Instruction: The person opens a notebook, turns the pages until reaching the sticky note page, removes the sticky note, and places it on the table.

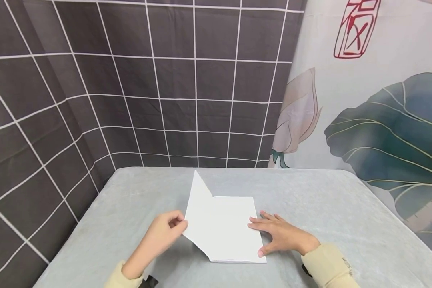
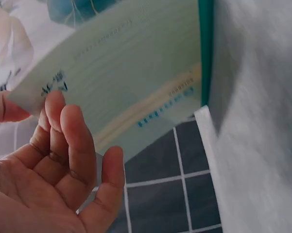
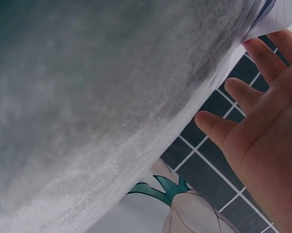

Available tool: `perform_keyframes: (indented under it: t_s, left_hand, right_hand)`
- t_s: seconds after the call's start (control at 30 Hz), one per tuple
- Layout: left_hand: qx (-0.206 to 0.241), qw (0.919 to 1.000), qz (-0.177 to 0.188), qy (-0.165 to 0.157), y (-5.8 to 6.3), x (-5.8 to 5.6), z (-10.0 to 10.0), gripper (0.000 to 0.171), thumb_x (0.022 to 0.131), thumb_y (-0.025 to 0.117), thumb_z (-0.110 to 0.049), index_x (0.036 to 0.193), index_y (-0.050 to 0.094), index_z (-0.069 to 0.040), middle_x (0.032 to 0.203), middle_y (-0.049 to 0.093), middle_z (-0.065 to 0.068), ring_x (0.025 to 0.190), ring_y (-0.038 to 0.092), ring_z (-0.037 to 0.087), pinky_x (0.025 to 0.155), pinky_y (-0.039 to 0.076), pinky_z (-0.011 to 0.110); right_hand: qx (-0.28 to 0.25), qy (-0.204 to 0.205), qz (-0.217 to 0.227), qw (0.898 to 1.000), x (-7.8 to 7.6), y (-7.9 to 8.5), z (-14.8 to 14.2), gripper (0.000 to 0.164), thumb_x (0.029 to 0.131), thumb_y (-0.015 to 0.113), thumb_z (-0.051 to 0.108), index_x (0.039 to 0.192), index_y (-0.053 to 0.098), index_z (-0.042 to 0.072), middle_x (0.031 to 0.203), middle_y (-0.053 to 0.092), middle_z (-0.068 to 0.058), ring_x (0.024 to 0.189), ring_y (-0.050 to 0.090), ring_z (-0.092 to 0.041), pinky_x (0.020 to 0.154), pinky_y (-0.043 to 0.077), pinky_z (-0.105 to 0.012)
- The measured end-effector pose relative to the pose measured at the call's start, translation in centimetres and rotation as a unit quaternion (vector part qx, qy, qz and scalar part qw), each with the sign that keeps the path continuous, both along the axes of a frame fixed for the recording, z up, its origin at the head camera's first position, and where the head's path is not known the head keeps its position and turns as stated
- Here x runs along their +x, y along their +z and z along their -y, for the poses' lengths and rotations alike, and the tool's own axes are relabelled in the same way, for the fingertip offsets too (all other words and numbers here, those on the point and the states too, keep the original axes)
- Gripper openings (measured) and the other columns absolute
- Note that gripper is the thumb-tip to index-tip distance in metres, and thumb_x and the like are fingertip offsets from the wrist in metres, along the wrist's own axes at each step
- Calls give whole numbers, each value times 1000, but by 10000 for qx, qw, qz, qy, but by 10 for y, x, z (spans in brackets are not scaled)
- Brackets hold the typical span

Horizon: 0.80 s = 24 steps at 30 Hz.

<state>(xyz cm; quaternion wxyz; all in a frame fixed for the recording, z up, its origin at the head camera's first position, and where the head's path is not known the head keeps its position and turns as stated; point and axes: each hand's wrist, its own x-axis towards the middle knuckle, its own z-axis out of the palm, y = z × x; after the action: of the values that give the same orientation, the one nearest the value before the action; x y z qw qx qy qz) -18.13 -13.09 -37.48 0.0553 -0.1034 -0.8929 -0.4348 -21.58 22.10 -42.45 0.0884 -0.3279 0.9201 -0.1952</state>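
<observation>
A notebook (image 1: pixel 234 230) with white pages lies on the table, its left leaf raised and slanting up. My left hand (image 1: pixel 168 231) pinches the outer left edge of that leaf between thumb and fingers. In the left wrist view the leaf's outside shows as a pale green cover (image 2: pixel 141 58) with blue print and a darker green spine; my left hand (image 2: pixel 63 170) is at its corner. My right hand (image 1: pixel 281 234) rests with spread fingers at the right edge of the page. From the right wrist, the fingers of my right hand (image 3: pixel 257 107) show beside lined page edges (image 3: pixel 277 19).
The table (image 1: pixel 137 192) has a grey cloth cover, and its far edge lies behind the notebook. A dark cloth with a white grid (image 1: pixel 173 80) hangs behind and to the left. On the right hangs a white cloth with a lotus print (image 1: pixel 392 132).
</observation>
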Motion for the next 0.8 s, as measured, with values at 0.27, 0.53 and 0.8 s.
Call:
perform_keyframes:
  t_s: [0.27, 0.53, 0.8]
  left_hand:
    - [14, 9991, 416, 65, -10, -13, 24, 21, 84, 63, -14, 65, 53, -12, 54, 41, -7, 52, 37, 5, 51, 34, 22]
    - [-483, 9962, 727, 1, -28, -28, 46, 39, 85, 65, -19, 58, 36, -14, 51, 32, -7, 50, 27, 7, 48, 25, 20]
    - [-1198, 9870, 1076, 10, -36, -28, 57, 44, 85, 66, -30, 55, 37, -17, 51, 31, -6, 49, 28, 10, 47, 24, 23]
  right_hand:
    - [108, -137, -17, 9998, -1, -1, 2, 80, 71, 73, 57, 136, 55, 14, 146, 48, -6, 140, 28, -43, 107, 19, -67]
    - [205, -154, -254, 9993, -1, -1, 6, 73, 74, 70, 57, 133, 57, 15, 143, 51, -6, 139, 32, -42, 105, 23, -67]
    - [273, -238, -335, 9988, 0, 0, 10, 67, 79, 67, 56, 131, 59, 15, 141, 53, -6, 139, 33, -40, 107, 24, -65]
